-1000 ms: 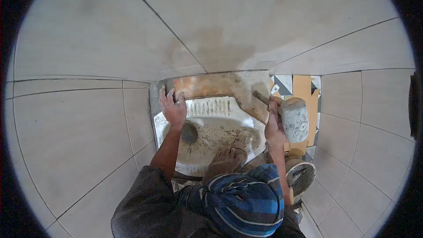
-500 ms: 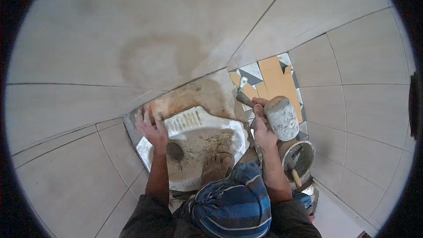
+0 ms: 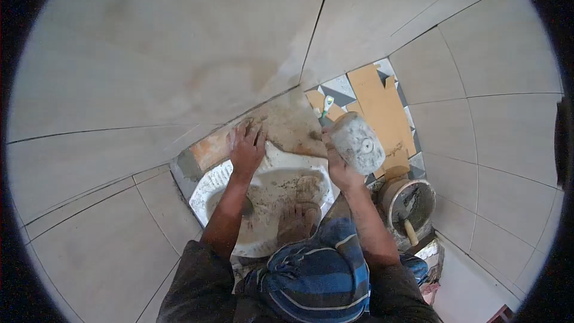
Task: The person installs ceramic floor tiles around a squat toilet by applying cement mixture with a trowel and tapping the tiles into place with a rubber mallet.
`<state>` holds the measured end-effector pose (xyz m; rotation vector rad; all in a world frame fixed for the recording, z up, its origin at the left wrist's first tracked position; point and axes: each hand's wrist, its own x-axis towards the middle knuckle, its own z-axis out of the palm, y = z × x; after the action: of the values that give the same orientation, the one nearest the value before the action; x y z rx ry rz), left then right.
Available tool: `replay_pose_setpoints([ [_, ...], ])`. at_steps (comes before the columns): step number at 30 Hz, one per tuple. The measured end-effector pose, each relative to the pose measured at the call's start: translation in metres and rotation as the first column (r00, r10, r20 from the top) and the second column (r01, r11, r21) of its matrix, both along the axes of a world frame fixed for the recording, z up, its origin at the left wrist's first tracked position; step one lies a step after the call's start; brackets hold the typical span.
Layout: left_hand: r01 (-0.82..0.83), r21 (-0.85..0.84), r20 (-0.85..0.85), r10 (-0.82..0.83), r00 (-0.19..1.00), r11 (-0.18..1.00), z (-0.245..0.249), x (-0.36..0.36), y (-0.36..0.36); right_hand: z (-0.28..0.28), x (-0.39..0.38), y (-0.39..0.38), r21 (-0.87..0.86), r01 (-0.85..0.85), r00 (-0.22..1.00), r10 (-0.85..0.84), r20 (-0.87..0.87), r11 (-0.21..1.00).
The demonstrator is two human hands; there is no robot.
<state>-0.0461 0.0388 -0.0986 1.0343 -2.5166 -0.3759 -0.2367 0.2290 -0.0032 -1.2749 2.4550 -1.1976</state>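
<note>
My left hand [image 3: 246, 151] lies with its fingers spread on the rough, mortar-smeared ledge [image 3: 287, 116] behind a white squat toilet pan [image 3: 290, 158]. In my right hand [image 3: 342, 170] is a mallet with a pale, dust-covered head [image 3: 357, 143]. The mallet head hangs to the right of the ledge, and most of its handle is hidden now. The pan is streaked with grey-brown dirt, and a bare foot [image 3: 296, 218] stands in it. My left forearm partly covers the pan's dark drain hole.
A bucket [image 3: 391, 194] holding grey mix and a tool with a pale handle [image 3: 411, 233] stands at right. Cardboard [image 3: 376, 107] covers part of the patterned floor, with a white-and-green tool [image 3: 327, 104] beside it. Tiled walls [image 3: 179, 36] close in the corner.
My left hand has moved right along the ledge, away from the left corner. The mallet has swung up and left with my right hand, its head turned. The camera view has shifted slightly.
</note>
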Motion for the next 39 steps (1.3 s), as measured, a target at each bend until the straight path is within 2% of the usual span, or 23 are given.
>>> replay_pose_setpoints([
  [3,-0.002,-0.003,0.032,0.002,0.999,1.000,-0.006,0.002,0.001,0.003,0.003,0.003,0.052,-0.034,0.998,0.031,0.048,0.998],
  [5,0.005,-0.007,-0.012,-0.005,1.000,1.000,-0.005,0.002,0.000,0.011,0.001,0.001,-0.047,-0.049,0.997,0.046,-0.057,0.998],
  [9,0.027,-0.016,-0.010,-0.027,1.000,1.000,-0.005,0.003,-0.002,0.040,-0.005,-0.005,0.001,-0.054,0.999,0.054,0.000,0.999],
  [10,0.024,-0.019,-0.044,-0.025,0.999,1.000,-0.005,0.005,-0.003,0.047,-0.005,-0.009,-0.081,0.048,0.969,-0.027,0.244,0.996],
  [11,0.024,-0.024,-0.082,-0.026,0.996,0.999,-0.006,0.005,-0.005,0.051,-0.008,-0.011,-0.140,0.167,0.877,-0.083,0.474,0.976],
  [14,0.035,-0.026,-0.052,-0.036,0.998,0.999,-0.005,0.004,-0.005,0.054,-0.025,-0.003,-0.157,0.176,0.916,-0.104,0.387,0.972],
  [15,0.037,0.001,-0.061,-0.037,0.997,0.999,-0.008,0.004,-0.005,0.060,-0.031,-0.003,-0.106,0.249,0.887,-0.183,0.424,0.963],
  [18,0.071,0.051,-0.027,-0.070,0.997,0.996,0.007,-0.013,0.002,0.054,-0.044,0.007,-0.134,0.337,0.862,-0.249,0.441,0.932],
  [23,0.229,0.095,0.035,-0.233,0.972,0.969,0.012,-0.051,0.019,0.052,-0.048,0.032,-0.054,0.468,0.768,-0.376,0.519,0.882],
  [27,0.295,0.137,0.143,-0.313,0.939,0.946,0.010,-0.078,0.031,0.050,-0.050,0.047,-0.017,0.513,0.707,-0.411,0.575,0.858],
  [30,0.328,0.134,0.180,-0.349,0.920,0.935,0.003,-0.081,0.034,0.044,-0.051,0.054,0.023,0.497,0.727,-0.431,0.535,0.867],
  [32,0.322,0.149,0.222,-0.349,0.910,0.935,0.003,-0.081,0.035,0.033,-0.052,0.060,0.055,0.533,0.655,-0.452,0.606,0.844],
  [35,0.317,0.159,0.263,-0.350,0.899,0.935,0.001,-0.080,0.035,0.019,-0.059,0.066,0.033,0.584,0.588,-0.451,0.671,0.811],
  [38,0.317,0.141,0.270,-0.345,0.899,0.938,0.000,-0.082,0.035,0.003,-0.071,0.075,0.012,0.634,0.612,-0.512,0.603,0.773],
  [39,0.316,0.129,0.271,-0.340,0.901,0.940,0.001,-0.082,0.036,0.000,-0.077,0.077,-0.030,0.628,0.611,-0.469,0.638,0.777],
])
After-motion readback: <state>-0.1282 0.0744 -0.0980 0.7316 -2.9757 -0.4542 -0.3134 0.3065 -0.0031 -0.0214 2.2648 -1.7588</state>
